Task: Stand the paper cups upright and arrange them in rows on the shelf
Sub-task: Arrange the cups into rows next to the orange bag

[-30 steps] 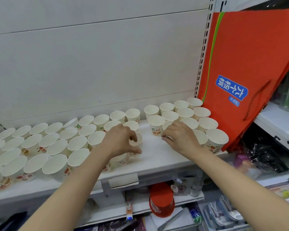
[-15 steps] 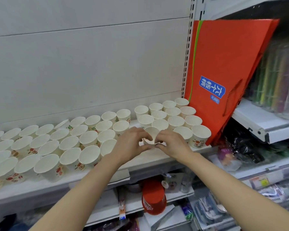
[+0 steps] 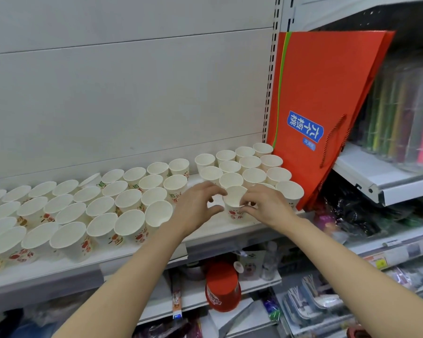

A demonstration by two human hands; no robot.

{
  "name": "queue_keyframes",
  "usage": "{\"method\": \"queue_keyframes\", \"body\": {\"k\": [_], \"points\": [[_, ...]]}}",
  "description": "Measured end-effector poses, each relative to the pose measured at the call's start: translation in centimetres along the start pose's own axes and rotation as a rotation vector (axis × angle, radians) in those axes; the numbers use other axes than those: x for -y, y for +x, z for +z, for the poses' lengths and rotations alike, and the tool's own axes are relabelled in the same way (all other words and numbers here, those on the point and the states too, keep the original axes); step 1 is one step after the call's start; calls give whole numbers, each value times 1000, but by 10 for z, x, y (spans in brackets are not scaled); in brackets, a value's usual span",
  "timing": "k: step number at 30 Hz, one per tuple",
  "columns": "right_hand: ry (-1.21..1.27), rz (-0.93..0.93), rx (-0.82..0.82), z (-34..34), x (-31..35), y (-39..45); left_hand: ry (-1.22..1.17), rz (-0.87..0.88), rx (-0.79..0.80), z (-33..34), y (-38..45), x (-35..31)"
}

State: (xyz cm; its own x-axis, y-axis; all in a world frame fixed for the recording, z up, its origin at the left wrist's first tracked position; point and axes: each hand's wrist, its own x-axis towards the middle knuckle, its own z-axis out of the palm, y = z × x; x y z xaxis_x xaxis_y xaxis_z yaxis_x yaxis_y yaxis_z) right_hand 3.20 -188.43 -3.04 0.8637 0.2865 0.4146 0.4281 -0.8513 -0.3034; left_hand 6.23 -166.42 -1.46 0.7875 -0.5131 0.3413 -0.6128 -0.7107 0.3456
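Pinching one upright paper cup, right hand; left hand loose-fingered alongside.

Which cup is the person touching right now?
The cup at the shelf's front edge, between both hands. The right hand pinches its rim; all the other cups stand untouched.

Shelf: carries all the paper cups, upright.
Left block of cups: at 9 o'clock, in rows.
Right block of cups: at 1 o'clock, against the bag, which leans at 2 o'clock.
Front cup: at the right block's front edge, between left hand and right hand.
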Motion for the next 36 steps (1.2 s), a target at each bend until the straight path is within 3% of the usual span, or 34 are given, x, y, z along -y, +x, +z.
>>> {"method": "queue_keyframes", "body": {"k": [6, 12, 17, 25, 32, 36], "points": [[-3, -1, 20, -3, -7, -5, 164, -263, -247, -40, -59, 44], [-43, -23, -35, 4, -6, -13, 416, -381, -24, -53, -93, 65], [-39, -48, -82, 9, -7, -13, 402, -401, -30, -50, -87, 60], [-66, -144, -304, 9, 13, -5, 174, -258, -56, -25, -38, 22], [-42, -158, -100, 34, 37, 28, 125, -116, -108, -6, -12, 6], [-50, -150, -62, 38, 39, 39, 84, -103, -97, -13, -11, 20]]}}
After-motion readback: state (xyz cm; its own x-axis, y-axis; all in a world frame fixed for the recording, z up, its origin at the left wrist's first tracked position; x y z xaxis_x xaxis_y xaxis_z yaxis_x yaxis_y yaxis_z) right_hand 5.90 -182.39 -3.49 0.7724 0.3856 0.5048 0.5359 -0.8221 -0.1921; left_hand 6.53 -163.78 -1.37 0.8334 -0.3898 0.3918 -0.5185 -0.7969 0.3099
